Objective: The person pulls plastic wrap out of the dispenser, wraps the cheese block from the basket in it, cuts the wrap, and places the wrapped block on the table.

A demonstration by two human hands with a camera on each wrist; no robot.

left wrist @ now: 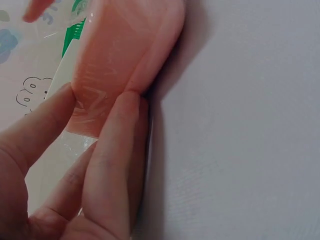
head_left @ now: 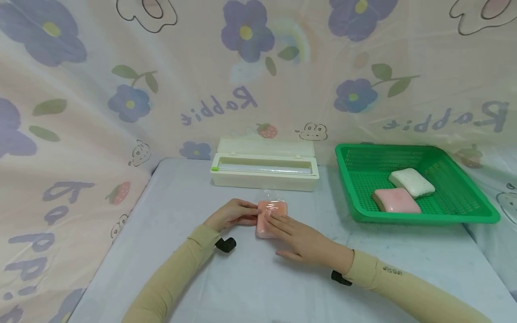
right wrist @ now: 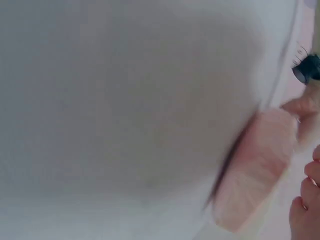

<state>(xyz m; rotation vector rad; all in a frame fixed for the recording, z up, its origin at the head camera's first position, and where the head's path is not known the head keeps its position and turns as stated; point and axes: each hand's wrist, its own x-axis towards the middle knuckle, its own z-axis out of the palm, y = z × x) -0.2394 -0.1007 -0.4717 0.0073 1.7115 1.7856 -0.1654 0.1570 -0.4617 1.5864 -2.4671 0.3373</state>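
A pink-orange bar of soap (head_left: 264, 232), wrapped in clear cling film, lies on the white table in front of the film box. My left hand (head_left: 235, 212) pinches its left side; in the left wrist view the thumb (left wrist: 55, 110) is at one edge and the fingers (left wrist: 112, 150) press against the other side. Across the top of the bar rest the straight fingers of my right hand (head_left: 304, 241). A loose end of clear film (head_left: 271, 195) sticks out past the soap's far edge. The right wrist view shows the wrapped side of the bar (right wrist: 255, 172).
Behind the soap stands a white cling film dispenser (head_left: 264, 181), lid raised, a film roll inside and a green slider at its left. To the right, a green basket (head_left: 424, 218) holds a white soap bar (head_left: 412, 181) and a pink one (head_left: 397, 200). A printed curtain surrounds the table.
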